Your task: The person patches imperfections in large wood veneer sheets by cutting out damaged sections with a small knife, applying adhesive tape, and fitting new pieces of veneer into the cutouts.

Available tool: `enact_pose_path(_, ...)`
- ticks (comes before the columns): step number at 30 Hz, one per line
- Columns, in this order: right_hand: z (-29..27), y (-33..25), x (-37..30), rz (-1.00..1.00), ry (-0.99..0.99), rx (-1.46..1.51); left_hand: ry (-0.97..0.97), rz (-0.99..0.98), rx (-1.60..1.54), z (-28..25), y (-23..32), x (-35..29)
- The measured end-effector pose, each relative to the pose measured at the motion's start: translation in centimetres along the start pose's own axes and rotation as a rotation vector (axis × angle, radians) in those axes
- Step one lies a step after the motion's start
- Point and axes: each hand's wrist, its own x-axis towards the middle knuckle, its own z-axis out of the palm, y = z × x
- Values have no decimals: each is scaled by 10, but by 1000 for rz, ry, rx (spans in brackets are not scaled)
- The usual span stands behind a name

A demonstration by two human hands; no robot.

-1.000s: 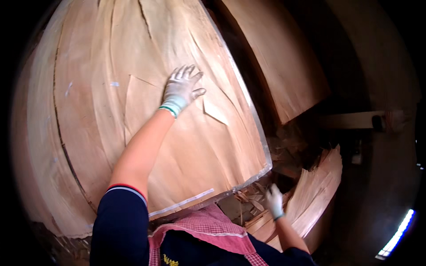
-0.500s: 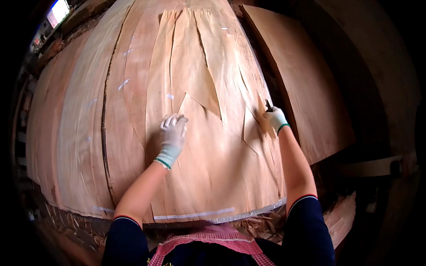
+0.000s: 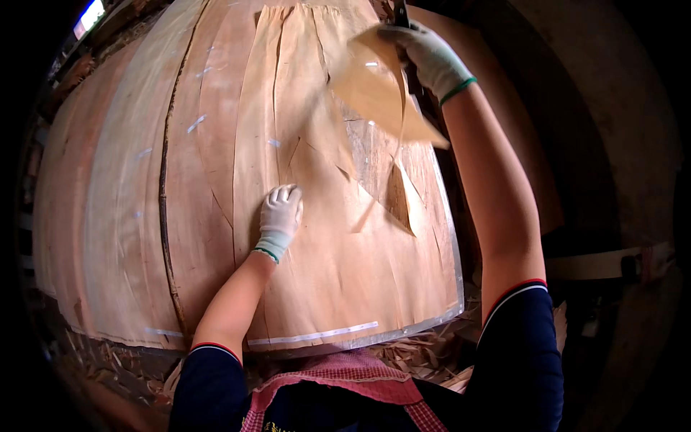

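Note:
A broad pale wood veneer sheet (image 3: 324,273) with torn, split edges lies over other veneer in front of me. My left hand (image 3: 281,216), in a white glove with a green cuff, rests on it, fingers laid against the surface. My right hand (image 3: 434,63), gloved alike, is raised at the far right, closed on a dark, narrow knife-like tool (image 3: 401,14) and a loose piece of veneer (image 3: 371,90). That piece hangs blurred above the stack. Below it, a curled veneer flap (image 3: 404,198) stands up beside a rough exposed patch (image 3: 374,147).
Reddish veneer strips (image 3: 129,194) with bits of white tape cover the left side, crossed by a dark gap (image 3: 164,216). A long tape strip (image 3: 313,336) runs along the near edge. Wood scraps (image 3: 410,354) litter the space below. Another board (image 3: 497,93) lies at the right.
My right hand has moved up and away from me, lifting a veneer piece off the right side and baring the surface beneath. My left hand stays nearly in place, its fingers drawn closer together.

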Motion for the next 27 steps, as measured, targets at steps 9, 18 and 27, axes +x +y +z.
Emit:
enact_pose_path(9, 6, -43, 12, -56, -351, 747, -14, -23, 3, 10, -6, -2)
enact_pose_path(18, 90, 166, -71, 675, 82, -146, -30, -49, 4, -12, -8, -9)
enact_pose_path(27, 105, 234, -61, 517, 268, -582, -10, -44, -67, -3, 2, -1)
